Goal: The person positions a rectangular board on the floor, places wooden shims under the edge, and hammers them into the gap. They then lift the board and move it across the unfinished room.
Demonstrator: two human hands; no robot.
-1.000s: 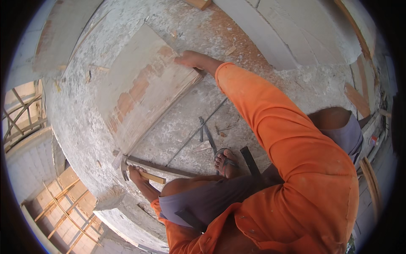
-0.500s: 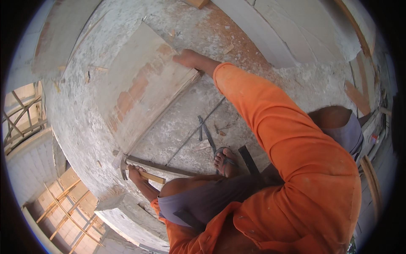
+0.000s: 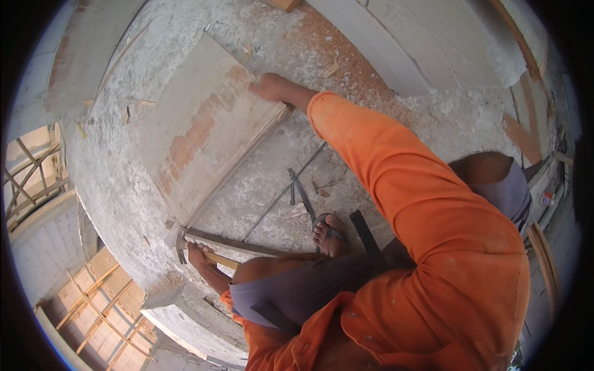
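A large plywood board (image 3: 213,167), whitish with worn brown patches, lies in front of me over the rough concrete floor. My right hand (image 3: 269,87) reaches across and has its fingers closed around the board's right edge, near the far corner. Low on the left, my left hand (image 3: 199,255) grips a claw hammer (image 3: 181,240) close to its metal head. Its yellow handle (image 3: 221,260) runs back behind my knee. The hammer head rests by the board's near corner, at the end of a dark wooden strip (image 3: 238,245).
A thin metal rod (image 3: 284,190) and a dark long-handled tool (image 3: 301,193) lie near my sandalled foot (image 3: 329,235). A black bar (image 3: 366,234) stands beside it. The slab drops off at the left; a lower level holds wooden poles (image 3: 99,303). Large pale panels (image 3: 427,43) lie far right.
The view has shifted slightly. My left hand and the hammer have hardly moved, with a little less of the handle showing past my knee. My right hand keeps its hold on the board.
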